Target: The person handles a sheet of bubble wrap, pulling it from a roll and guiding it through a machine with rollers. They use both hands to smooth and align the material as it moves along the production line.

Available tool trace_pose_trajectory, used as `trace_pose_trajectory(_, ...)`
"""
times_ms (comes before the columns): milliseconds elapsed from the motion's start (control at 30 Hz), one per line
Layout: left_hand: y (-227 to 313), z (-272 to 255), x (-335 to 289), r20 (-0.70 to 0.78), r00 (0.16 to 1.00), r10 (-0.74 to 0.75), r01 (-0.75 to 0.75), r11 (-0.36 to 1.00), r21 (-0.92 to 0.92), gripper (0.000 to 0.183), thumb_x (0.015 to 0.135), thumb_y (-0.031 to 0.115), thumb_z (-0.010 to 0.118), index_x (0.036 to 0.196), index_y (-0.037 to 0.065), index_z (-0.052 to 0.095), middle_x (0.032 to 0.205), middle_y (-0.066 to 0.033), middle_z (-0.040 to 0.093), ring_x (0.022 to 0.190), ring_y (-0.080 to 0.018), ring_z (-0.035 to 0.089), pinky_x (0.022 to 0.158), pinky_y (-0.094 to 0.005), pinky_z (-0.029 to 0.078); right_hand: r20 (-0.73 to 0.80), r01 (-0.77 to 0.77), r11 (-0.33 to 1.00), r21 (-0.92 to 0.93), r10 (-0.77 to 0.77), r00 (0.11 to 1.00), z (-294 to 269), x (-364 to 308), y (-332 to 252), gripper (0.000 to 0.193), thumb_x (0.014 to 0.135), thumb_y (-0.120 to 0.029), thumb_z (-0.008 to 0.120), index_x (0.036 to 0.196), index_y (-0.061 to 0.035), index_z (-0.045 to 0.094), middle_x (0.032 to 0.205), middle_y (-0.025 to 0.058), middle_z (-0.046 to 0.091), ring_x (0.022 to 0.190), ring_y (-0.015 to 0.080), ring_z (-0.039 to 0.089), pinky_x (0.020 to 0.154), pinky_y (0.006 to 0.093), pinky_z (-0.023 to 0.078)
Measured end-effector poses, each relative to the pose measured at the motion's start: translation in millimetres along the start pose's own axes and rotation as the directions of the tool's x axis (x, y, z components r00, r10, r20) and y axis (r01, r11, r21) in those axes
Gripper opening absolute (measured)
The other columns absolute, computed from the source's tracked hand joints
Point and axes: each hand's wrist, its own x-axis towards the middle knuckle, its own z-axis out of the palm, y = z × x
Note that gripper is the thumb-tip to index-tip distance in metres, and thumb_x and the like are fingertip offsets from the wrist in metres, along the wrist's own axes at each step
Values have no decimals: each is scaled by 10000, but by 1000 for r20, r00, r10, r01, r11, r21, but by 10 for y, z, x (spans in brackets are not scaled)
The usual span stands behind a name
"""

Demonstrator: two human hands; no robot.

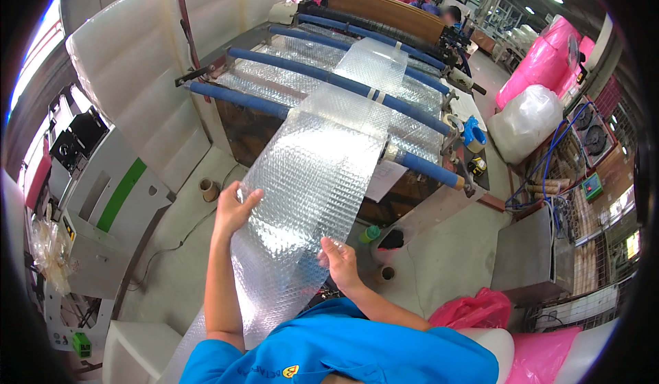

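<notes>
A long strip of clear bubble wrap (pixel 309 157) runs from the machine (pixel 254 137) down toward my body and past my left side. My left hand (pixel 235 207) pinches its left edge, thumb on top and some fingers curled at the rim. Nearer to me, my right hand (pixel 341 264) grips the right edge in the same way, its thumb over the sheet and the other fingers partly beneath. At its far end the strip passes over a blue roller bar (pixel 309 72), among several such bars.
Tape rolls (pixel 473 137) lie on the machine's right corner. Cardboard tubes (pixel 209 190) and a green-capped bottle (pixel 369 234) stand on the floor. A grey cabinet with a green stripe (pixel 122 195) is at left. Pink wrapped rolls (pixel 539 61) stand at right; another person (pixel 449 17) is far back.
</notes>
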Motion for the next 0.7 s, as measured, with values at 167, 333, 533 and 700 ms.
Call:
trace_pose_trajectory(167, -1132, 669, 132, -157, 988, -6, 37, 980, 194, 426, 711, 412, 609, 880, 28, 536, 756, -163, 580, 707, -291, 564, 636, -351, 430, -9, 74, 946, -316, -81, 997, -504, 692, 1152, 407, 819, -405, 490, 620, -50, 499, 530, -17, 456, 468, 66, 429, 437, 211, 345)
trace_pose_trajectory(333, -1337, 860, 371, -113, 992, 51, -36, 990, 134, 422, 714, 394, 608, 861, 6, 529, 772, -168, 583, 731, -302, 568, 657, -362, 429, -58, 116, 899, -422, -154, 986, -617, 1031, 1349, 440, 831, -407, 460, 592, -40, 503, 491, 10, 455, 445, 95, 443, 431, 255, 348)
trace_pose_trajectory(533, -1433, 932, 480, -107, 992, 64, -51, 992, 119, 377, 720, 354, 617, 828, 4, 526, 748, -151, 585, 704, -247, 570, 638, -341, 430, -102, 141, 937, -320, -182, 978, -572, 1035, 1337, 371, 830, -369, 487, 655, -43, 516, 552, -15, 464, 496, 69, 430, 461, 218, 354)
trace_pose_trajectory(700, -1411, 927, 405, -96, 995, 20, -20, 1000, 5, 366, 720, 347, 624, 806, 6, 522, 710, -119, 581, 649, -203, 552, 613, -319, 429, -68, 88, 959, -271, -111, 991, -620, 1049, 1406, 361, 826, -381, 493, 695, -46, 528, 567, -24, 458, 504, 58, 418, 463, 206, 350)
